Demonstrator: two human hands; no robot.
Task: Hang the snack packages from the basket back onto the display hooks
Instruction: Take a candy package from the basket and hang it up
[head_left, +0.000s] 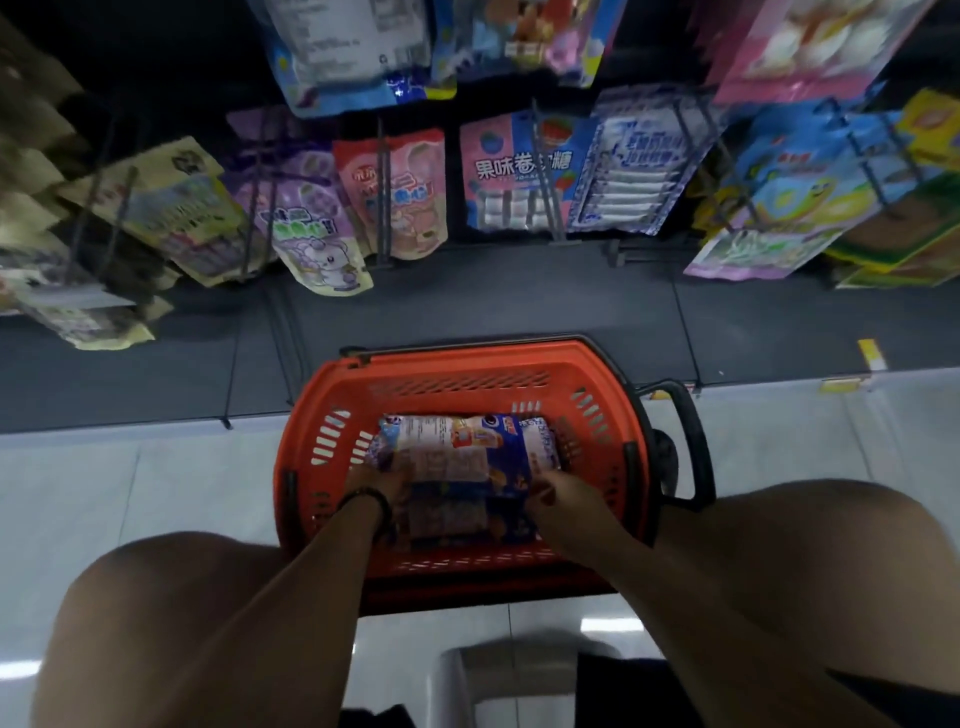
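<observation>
Readable print is scarce: a pink-and-blue bag (511, 171) on the rack reads "果味" and ends in "糖" (a hook wire crosses the characters between), and the small print on the packs in the basket is too blurred to read. The packs (467, 452), glossy blue-and-white foil pillows stacked flat, lie in the bottom of the orange basket (332, 395), a slotted plastic tub with rounded corners and a black handle (685, 441) sticking out on its right side. The left hand (371, 486), with a dark band (370, 500) at the wrist, curls its fingers over the stack's left edge. The right hand (563, 493) curls round the right edge, so both grip the packs between them. The basket stands on pale glossy tile (130, 493) between the person's knees, its far rim just beside the dark base shelf (467, 301). Above that, thin black wire hooks (383, 208) jut forward with soft bags hanging from them, and a bare strip of shelf lies between the basket and the lowest bags.
</observation>
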